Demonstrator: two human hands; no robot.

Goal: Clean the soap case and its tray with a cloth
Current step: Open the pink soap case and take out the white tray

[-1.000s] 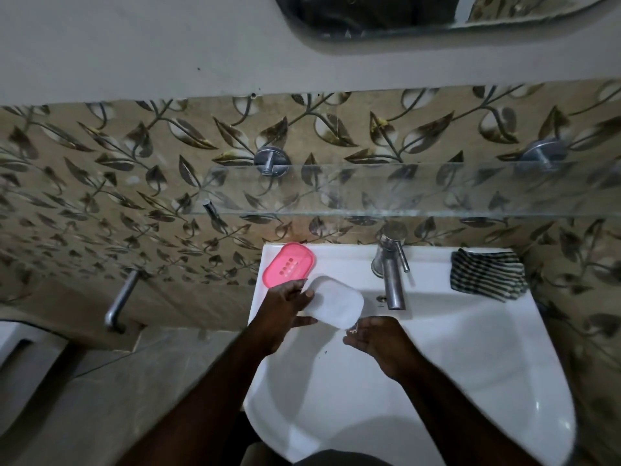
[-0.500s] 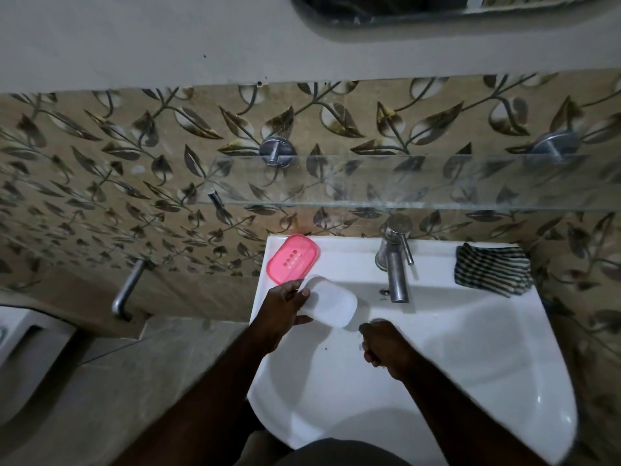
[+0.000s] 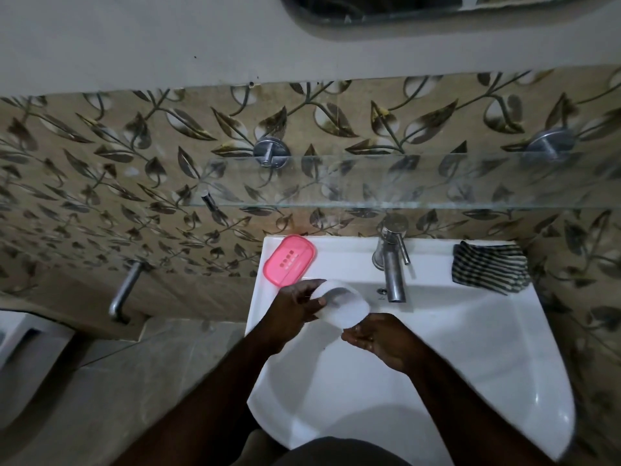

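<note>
Over the sink, left hand is gripping soap case; empty, relaxed right hand is probably needing cloth at two o'clock.

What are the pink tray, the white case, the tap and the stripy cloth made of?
Tray: plastic, it seems; smooth, pink, with moulded slots.
Case: probably plastic too; pale, cloudy, a bit blurred.
Tap: metal, likely steel; dull grey sheen.
Cloth: woven fabric; soft folds, dark and light stripes.

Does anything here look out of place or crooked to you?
Only the pink tray: it lies crooked on the back left corner of the sink, close to the edge. Nothing spilled or broken shows.
</note>
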